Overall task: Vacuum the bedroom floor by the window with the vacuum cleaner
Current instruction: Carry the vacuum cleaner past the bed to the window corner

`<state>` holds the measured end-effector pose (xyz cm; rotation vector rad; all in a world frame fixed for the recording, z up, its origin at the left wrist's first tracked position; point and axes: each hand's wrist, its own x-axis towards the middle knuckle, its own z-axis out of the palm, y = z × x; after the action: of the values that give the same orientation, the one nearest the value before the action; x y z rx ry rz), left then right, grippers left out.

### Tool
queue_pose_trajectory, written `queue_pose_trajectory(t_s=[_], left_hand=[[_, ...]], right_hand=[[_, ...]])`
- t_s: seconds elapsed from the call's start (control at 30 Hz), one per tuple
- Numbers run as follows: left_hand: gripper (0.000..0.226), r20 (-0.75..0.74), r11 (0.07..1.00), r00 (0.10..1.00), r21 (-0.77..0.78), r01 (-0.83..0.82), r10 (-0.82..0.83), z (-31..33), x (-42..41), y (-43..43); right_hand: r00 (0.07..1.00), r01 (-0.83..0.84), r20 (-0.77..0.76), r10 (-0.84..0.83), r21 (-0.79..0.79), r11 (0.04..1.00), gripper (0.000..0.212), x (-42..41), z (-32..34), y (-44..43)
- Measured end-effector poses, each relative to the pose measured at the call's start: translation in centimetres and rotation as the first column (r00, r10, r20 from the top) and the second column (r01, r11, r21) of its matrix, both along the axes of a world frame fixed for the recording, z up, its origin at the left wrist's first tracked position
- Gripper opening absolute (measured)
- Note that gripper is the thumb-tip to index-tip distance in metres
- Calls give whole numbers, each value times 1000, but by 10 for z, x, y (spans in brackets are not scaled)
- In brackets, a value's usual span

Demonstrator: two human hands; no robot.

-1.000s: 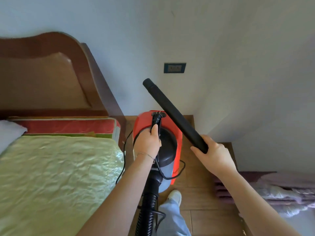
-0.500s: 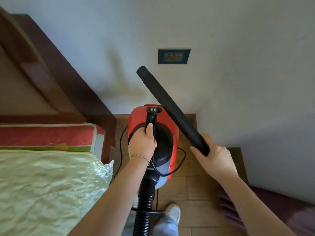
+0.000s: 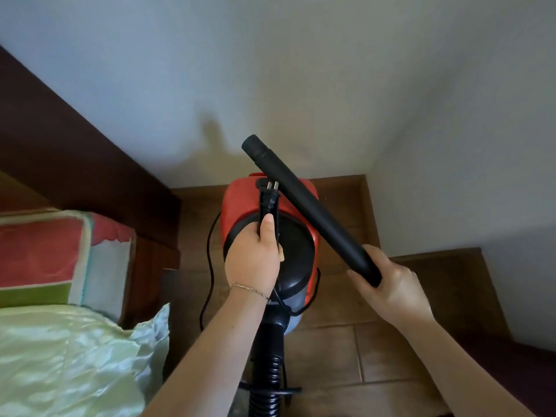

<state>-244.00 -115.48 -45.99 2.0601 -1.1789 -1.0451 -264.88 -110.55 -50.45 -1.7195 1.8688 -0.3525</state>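
Head view, corner of room between bed and wall.

Left hand (image 3: 255, 260) is clamped round the top handle of the vacuum cleaner (image 3: 270, 230), with the power plug (image 3: 268, 195) pinned under the thumb against the handle, prongs pointing to 12 o'clock. The red and black body hangs at frame centre, above the wooden floor (image 3: 340, 350); whether its base touches the floor cannot be told. Cord (image 3: 208, 266) loops down at 9 o'clock of the body. Ribbed hose (image 3: 266, 386) runs off at 6 o'clock.

Right hand (image 3: 388, 284) is closed on the lower end of the black wand tube (image 3: 310, 206), which slants up toward 11 o'clock and crosses the body's right shoulder. Its open end is near the wall (image 3: 301, 85).

Bed (image 3: 60, 356) at 8 o'clock, dark headboard (image 3: 75, 158) at 10 o'clock. No window or socket in frame.

Judgement: setup stage, machine unplugged, no floor cleaned yet. The step in hand looks like carrying the unit into position.

Notes for doing it well:
- Set the body down flat on the bare boards, clear of the bed frame.
- Free the plug before releasing the handle, so the cord does not snag.
- Keep the tube end off the wall paint.
- Check the hose is not kinked under the body.
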Motion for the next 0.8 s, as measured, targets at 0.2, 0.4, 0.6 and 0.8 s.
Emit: queue_pose_trajectory(t_s=[0.2, 0.4, 0.6, 0.8], left_hand=[[47, -26, 1000, 1000, -26, -3, 2, -79, -8, -8], [50, 17, 999, 999, -13, 52, -51, -136, -14, -17], [55, 55, 998, 996, -8, 68, -67, -171, -23, -32], [55, 78, 994, 993, -58, 92, -87, -194, -35, -42]], right_hand=[[998, -23, 53, 24, -25, 999, 48, -8, -85, -18], [991, -47, 127, 44, 18, 999, 42, -15, -147, -43], [989, -47, 144, 38, 58, 997, 35, -33, -195, -62], [990, -46, 133, 37, 64, 997, 34, -50, -220, -74]])
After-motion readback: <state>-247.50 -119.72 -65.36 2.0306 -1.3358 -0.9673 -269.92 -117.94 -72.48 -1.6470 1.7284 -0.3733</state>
